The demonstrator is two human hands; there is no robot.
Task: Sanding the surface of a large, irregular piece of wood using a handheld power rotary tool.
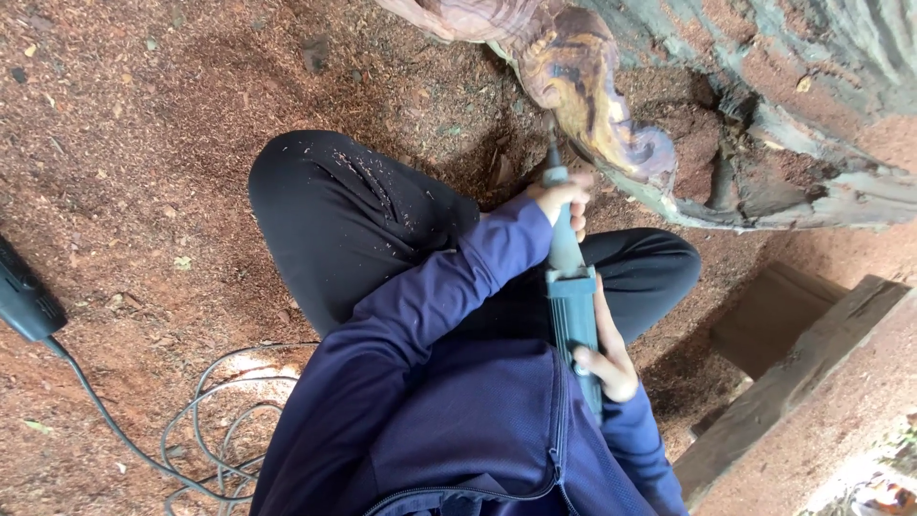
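Nearest, at six o'clock, the person's dark blue jacket (458,430) fills the lower middle of the view, zip running down its front. Just right of it, at about five o'clock, the right hand (604,358) is closed around the rear body of a grey-green power grinder (571,306), fingers wrapped over its far side. The tool runs from there straight up toward twelve o'clock. Farther along it, just above centre, the left hand (564,199) is closed around the tool's narrow neck, the blue sleeve reaching to it from the lower left. The tool's tip touches the carved wood (592,96), a polished, swirled brown piece at about one o'clock, joined to a rough grey trunk (812,115) at two o'clock. Under the arms, black trousers (353,220) dusted with chips cover the bent legs. At eight o'clock a grey cable (210,420) coils on the red sawdust ground (124,143); a dark tool (24,296) lies at nine o'clock. A wooden beam (812,373) lies at four o'clock.
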